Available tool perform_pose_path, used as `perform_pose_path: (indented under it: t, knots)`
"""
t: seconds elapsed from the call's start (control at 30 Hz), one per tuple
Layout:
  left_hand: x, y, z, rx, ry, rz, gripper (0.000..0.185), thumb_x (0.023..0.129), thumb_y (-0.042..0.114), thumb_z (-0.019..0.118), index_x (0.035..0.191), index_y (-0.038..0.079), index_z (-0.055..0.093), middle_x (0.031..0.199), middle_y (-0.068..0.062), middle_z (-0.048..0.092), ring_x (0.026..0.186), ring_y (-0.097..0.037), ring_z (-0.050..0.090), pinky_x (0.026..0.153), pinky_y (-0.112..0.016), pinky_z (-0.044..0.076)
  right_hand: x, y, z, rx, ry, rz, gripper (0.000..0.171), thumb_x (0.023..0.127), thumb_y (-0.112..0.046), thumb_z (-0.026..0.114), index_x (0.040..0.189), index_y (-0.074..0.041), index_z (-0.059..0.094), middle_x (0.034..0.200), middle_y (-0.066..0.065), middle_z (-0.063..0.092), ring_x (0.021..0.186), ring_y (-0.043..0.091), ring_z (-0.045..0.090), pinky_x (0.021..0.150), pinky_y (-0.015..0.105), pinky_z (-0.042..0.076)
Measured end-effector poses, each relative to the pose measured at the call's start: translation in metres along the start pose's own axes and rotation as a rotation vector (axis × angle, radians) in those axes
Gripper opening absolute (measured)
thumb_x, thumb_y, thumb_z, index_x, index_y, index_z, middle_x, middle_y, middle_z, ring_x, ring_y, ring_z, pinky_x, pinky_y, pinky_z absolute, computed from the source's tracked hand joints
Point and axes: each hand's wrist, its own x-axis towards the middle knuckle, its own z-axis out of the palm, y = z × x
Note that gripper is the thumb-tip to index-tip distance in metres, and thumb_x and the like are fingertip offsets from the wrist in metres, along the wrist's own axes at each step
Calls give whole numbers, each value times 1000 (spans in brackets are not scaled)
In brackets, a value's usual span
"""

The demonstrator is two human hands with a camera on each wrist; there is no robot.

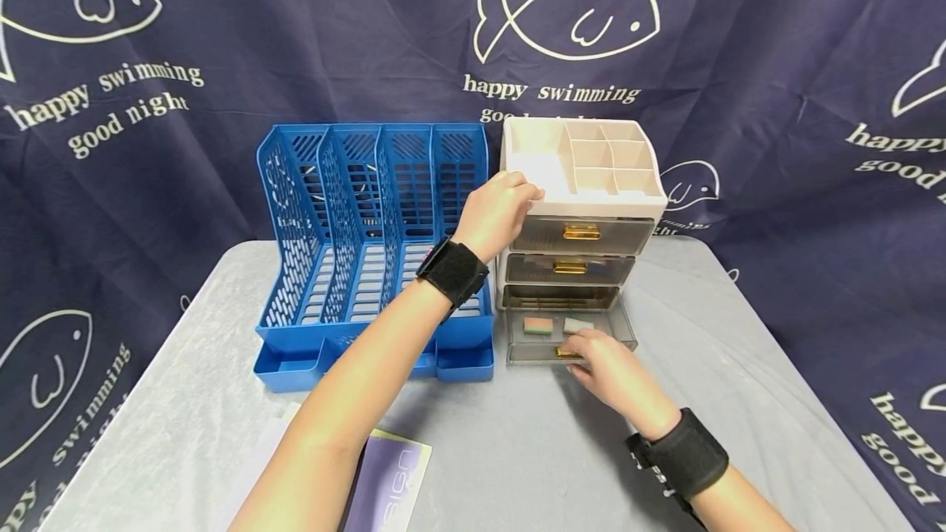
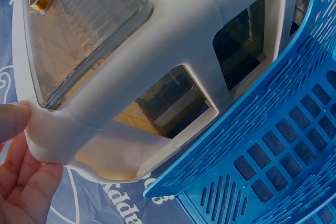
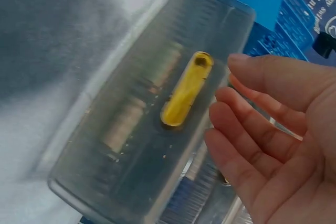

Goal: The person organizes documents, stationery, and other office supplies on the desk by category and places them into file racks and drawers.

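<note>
My left hand [image 1: 497, 213] grips the upper left front corner of a white desktop drawer organizer [image 1: 591, 208]. In the left wrist view, the thumb lies on one side of that corner and the fingers on the other. The lowest clear grey drawer [image 1: 528, 355] is pulled out. Inside it lie a pink-and-green block [image 1: 538, 326] and a whitish block [image 1: 578, 325], both eraser-like. My right hand [image 1: 613, 376] is at the drawer's front. In the right wrist view its loosely bent fingers are beside the gold handle [image 3: 188, 93], not around it.
Left of the organizer stands a blue file rack [image 1: 373, 327] with several slots and small front trays. A purple booklet [image 1: 392, 479] lies near the front, partly under my left forearm. Two upper drawers with gold handles [image 1: 581, 232] are closed. A dark fish-print curtain [image 1: 414, 48] hangs behind.
</note>
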Motion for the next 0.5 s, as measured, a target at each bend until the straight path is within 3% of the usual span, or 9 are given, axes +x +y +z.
perform_pose_path:
  t: [0.5]
  knots:
    - [1, 0, 1, 2, 0, -1, 21, 93, 9, 57, 110, 12, 70, 102, -3, 66, 99, -17, 59, 84, -26, 50, -9, 2, 28, -128, 207, -37, 27, 67, 13, 71, 85, -8, 67, 79, 1, 56, 78, 19, 60, 58, 30, 50]
